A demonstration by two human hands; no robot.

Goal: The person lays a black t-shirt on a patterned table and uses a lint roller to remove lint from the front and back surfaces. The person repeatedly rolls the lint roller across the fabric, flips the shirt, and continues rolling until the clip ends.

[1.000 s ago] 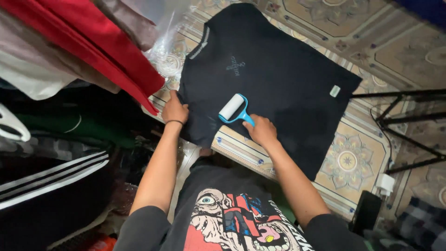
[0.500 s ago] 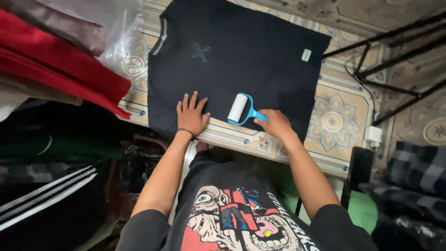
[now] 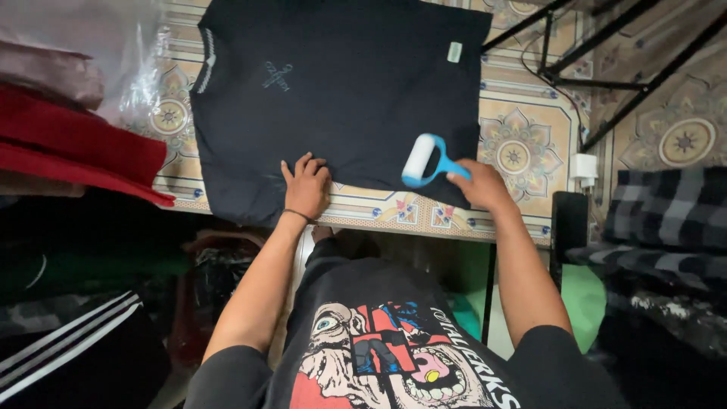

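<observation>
Two bare hands at work over a black T-shirt (image 3: 348, 91) spread flat on a patterned tabletop (image 3: 522, 144). Left hand (image 3: 307, 189) pressed palm-down on the shirt's lower edge, fingers spread open, gripping nothing, a thin dark band at the wrist. Right hand (image 3: 485, 185) closed around the blue handle of a lint roller (image 3: 424, 160), white roll resting on the fabric near the shirt's lower right part, just beside the hem. Small pale label (image 3: 454, 51) near the shirt's upper right corner, faint crossed mark (image 3: 278, 76) on the chest, ribbed collar toward the left. Folded red cloth (image 3: 76, 151) stacked at the left edge of the table, clear plastic wrap (image 3: 129, 68) crumpled behind it. Black metal stand legs (image 3: 606, 83) crossing the upper right, white charger plug (image 3: 583, 167) just past the table's right edge. Checked dark fabric (image 3: 666, 220) at far right, black garment with white stripes (image 3: 68, 356) at lower left. Printed graphic shirt (image 3: 386, 348) on the person's own torso filling the lower middle.
</observation>
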